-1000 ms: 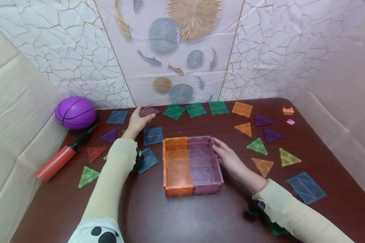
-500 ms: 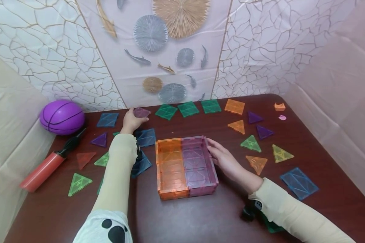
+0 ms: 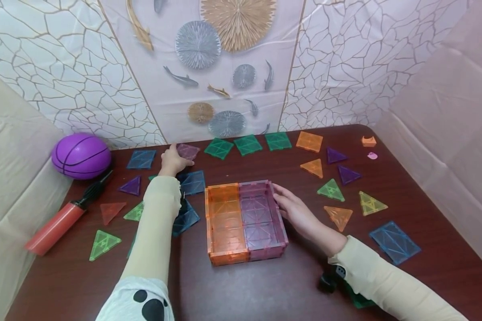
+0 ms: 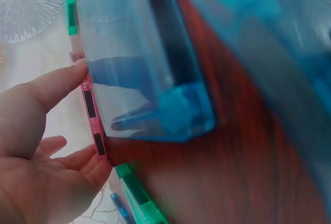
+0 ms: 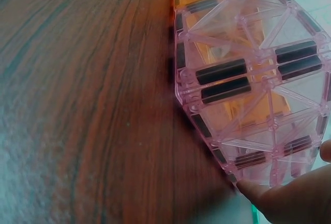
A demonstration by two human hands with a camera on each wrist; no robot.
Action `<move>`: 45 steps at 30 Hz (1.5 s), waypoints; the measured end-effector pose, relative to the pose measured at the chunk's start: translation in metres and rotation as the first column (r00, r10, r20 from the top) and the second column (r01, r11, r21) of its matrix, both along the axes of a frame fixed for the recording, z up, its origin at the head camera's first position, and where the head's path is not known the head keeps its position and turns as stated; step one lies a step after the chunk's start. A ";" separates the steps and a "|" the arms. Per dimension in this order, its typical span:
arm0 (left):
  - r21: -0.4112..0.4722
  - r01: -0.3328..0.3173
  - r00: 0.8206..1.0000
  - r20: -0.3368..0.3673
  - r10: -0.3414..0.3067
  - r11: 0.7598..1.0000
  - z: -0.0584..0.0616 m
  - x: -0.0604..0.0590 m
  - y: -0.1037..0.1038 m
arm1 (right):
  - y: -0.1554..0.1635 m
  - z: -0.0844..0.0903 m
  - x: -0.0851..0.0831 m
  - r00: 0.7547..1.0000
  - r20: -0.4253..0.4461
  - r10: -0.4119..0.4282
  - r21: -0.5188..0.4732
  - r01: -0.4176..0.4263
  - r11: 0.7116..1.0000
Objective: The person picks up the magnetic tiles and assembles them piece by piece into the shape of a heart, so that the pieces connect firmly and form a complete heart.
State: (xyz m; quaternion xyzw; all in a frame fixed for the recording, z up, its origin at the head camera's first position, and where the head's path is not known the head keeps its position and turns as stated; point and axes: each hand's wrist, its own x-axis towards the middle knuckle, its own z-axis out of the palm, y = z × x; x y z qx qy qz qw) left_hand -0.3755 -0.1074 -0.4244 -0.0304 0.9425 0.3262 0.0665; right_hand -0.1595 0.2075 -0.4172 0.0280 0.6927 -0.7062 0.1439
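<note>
A shallow box (image 3: 244, 219) of magnetic tiles, left half orange and right half pink, stands mid-table. My right hand (image 3: 284, 199) rests with straight fingers against its pink right wall (image 5: 248, 84); a fingertip (image 5: 276, 198) touches that wall low down. My left hand (image 3: 177, 157) reaches to the far left and pinches the edge of a pink square tile (image 3: 188, 151) between thumb and fingers. In the left wrist view the pink tile edge (image 4: 93, 113) sits in my left hand (image 4: 77, 115), with a blue tile (image 4: 150, 74) close in front of the camera.
Loose tiles lie around the box: green squares (image 3: 247, 144) and an orange square (image 3: 309, 141) at the back, triangles (image 3: 331, 190) to the right, blue squares (image 3: 192, 182) under my left arm. A purple ball (image 3: 81, 155) and a red pump (image 3: 56, 227) sit at the left.
My left hand still pinches the pink tile, which now lies flatter near the table's back. The right hand has stayed on the box wall. The head view shifted slightly.
</note>
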 end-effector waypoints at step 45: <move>0.143 0.760 0.648 -0.091 -0.756 0.634 0.058 0.142 0.091 | 0.001 0.001 0.000 0.999 0.000 0.051 -0.024 -0.051 0.998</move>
